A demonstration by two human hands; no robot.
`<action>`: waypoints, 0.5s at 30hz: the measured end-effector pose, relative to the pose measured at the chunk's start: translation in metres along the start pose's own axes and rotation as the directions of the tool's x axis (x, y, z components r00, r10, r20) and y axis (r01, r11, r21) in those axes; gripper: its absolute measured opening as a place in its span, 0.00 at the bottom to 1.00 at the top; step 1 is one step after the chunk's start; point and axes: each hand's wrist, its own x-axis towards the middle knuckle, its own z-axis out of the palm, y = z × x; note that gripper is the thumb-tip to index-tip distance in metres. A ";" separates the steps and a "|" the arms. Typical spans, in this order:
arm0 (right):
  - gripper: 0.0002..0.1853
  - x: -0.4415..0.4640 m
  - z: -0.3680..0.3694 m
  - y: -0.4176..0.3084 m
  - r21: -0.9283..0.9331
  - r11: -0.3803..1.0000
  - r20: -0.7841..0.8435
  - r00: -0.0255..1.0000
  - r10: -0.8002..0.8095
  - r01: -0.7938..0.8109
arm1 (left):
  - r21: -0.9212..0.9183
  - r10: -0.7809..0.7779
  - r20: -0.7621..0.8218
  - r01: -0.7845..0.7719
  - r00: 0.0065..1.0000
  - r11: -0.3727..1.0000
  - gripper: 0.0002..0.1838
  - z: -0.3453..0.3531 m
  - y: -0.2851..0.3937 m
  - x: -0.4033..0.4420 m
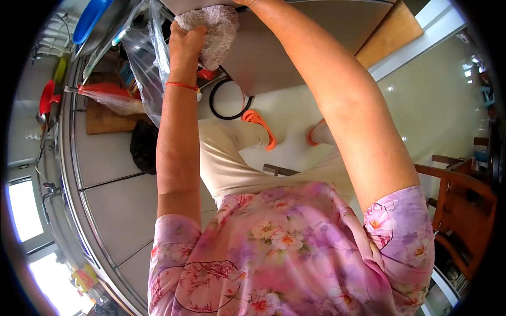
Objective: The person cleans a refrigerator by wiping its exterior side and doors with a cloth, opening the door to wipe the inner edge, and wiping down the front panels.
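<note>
A greyish, fluffy cleaning cloth (215,34) is gripped in my left hand (187,41), its fingers closed on it. The cloth lies against a smooth grey panel (284,42), which looks like an appliance door. My right hand (247,2) is at the top edge of the view, by the upper edge of that panel. Most of it is cut off, so its fingers are hidden. A red string bracelet (182,85) circles my left wrist.
Left of my arm hang clear plastic bags (145,63), with a black bag (143,147) below them along the counter (105,210). A black ring (219,108) lies on the floor near my orange slipper (261,129). Wooden furniture (464,210) stands at the right.
</note>
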 end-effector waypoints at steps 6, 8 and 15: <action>0.40 -0.001 0.004 0.002 -0.013 1.000 -0.012 1.000 0.000 0.000 | -0.024 0.034 0.011 -0.034 0.999 0.999 0.22 0.001 0.000 0.000; 0.40 -0.001 0.006 0.001 -0.030 1.000 -0.021 1.000 -0.005 0.005 | -0.087 0.013 0.002 -0.013 1.000 0.996 0.22 0.005 0.002 -0.005; 0.40 -0.002 0.005 0.001 -0.036 0.999 -0.018 1.000 -0.001 0.001 | -0.064 0.032 0.040 -0.029 0.999 0.998 0.27 0.000 0.005 -0.012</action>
